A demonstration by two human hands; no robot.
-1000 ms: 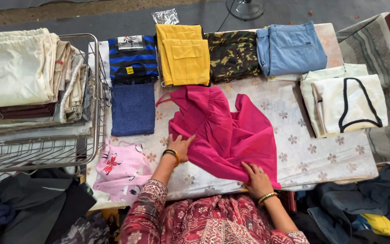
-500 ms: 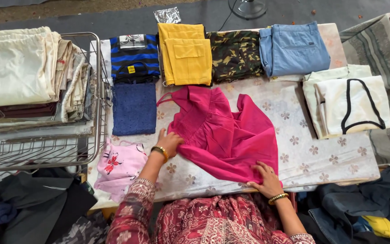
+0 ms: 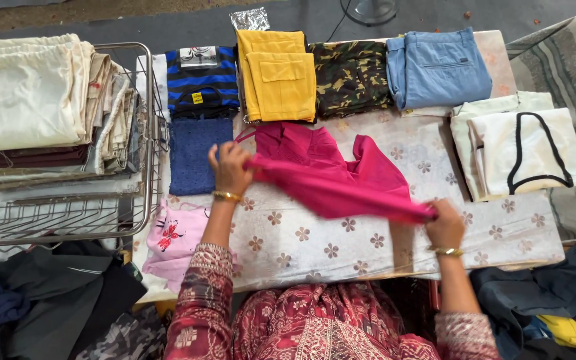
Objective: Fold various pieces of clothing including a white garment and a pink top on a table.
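The left hand (image 3: 230, 170) and the right hand (image 3: 445, 225) both hold the bright pink cloth garment (image 3: 331, 177), which lies over the middle of the worktop (image 3: 288, 243) covered with a pale flowered cloth. The fingers of the left hand are closed on one end of a raised fold of the garment, and the fingers of the right hand are clenched on the other end, so the fold is stretched between them above the cloth. The rest of the garment lies flat behind the fold.

Along the far edge sit folded clothes in a row: a blue and black striped shirt (image 3: 201, 83), a yellow folded piece (image 3: 278, 77), a camouflage piece (image 3: 351, 77) and light blue trousers (image 3: 438, 67). A dark blue knitted piece (image 3: 191, 157) is just beside the left hand, a small pink printed shirt (image 3: 175, 240) lies near the left forearm, and a white piece with black trim (image 3: 525, 150) is at the right. A wire basket (image 3: 68, 217) stands at the left
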